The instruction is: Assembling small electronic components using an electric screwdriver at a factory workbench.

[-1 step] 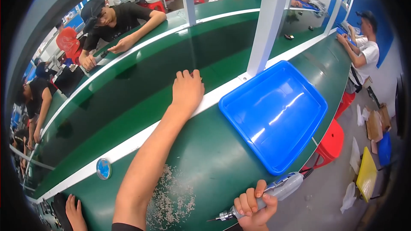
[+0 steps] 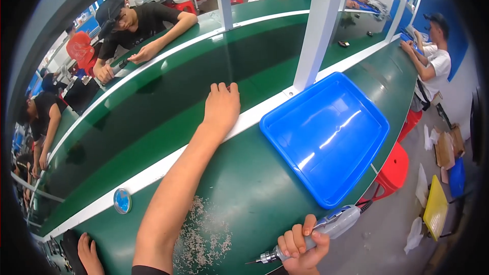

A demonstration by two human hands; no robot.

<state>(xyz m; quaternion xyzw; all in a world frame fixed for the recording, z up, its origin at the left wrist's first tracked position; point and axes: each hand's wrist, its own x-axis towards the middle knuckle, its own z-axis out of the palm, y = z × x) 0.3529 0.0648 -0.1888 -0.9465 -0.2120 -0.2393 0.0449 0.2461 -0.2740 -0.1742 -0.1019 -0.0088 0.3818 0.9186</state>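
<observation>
My left arm stretches out across the green bench top. Over the near edge of the belt (image 2: 168, 109), my left hand (image 2: 223, 104) has its fingers curled. A small dark bit shows by the fingertips, but the hand hides what it is. At the lower right, my right hand (image 2: 300, 247) is wrapped round an electric screwdriver (image 2: 338, 224). The tool lies tilted, with its thin bit pointing left toward a scatter of small screws (image 2: 204, 237). These lie loose on the bench, to the right of my left forearm.
A blue tray (image 2: 326, 137) lies right of my left hand, beside a white post (image 2: 318, 30). A small round dish (image 2: 122, 201) with blue contents is at the left. Another person's hand (image 2: 89, 252) rests at the lower left. Co-workers sit across the belt and far right. A red stool (image 2: 395, 165) stands right.
My left hand has shifted very slightly to the left. My right hand and the screwdriver stay where they were.
</observation>
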